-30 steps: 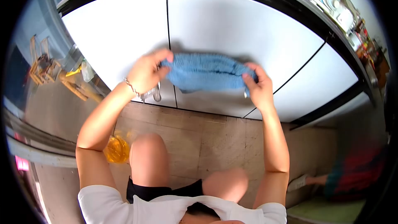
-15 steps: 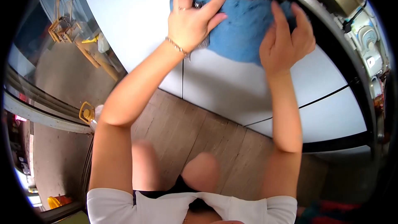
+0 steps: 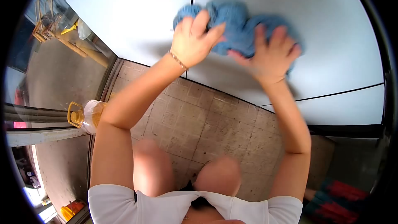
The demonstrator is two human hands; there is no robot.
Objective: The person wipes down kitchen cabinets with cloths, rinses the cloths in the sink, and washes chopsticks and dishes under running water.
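Observation:
A bunched blue cloth (image 3: 234,23) lies pressed against the white cabinet front (image 3: 336,33), over the vertical seam between two panels. My left hand (image 3: 190,43), with a bracelet at the wrist, holds the cloth's left end, thumb angled to the right. At the cloth's right end my right hand (image 3: 271,60) has its bent fingers on the fabric, slightly smeared by motion. Both palms face the panels, and the fingertips partly sink into the folds.
A bottle with a yellow handle (image 3: 93,115) stands on the tiled floor (image 3: 186,112) by my left elbow. Left of the cabinet is a glass door (image 3: 66,74) with a wooden chair (image 3: 47,25) behind it. Red and dark fabric (image 3: 338,201) sits at the lower right.
Both hands have brought the cloth down from the cabinet's top edge onto the panels. My view has tilted lower, so the countertop is out of sight and more floor shows.

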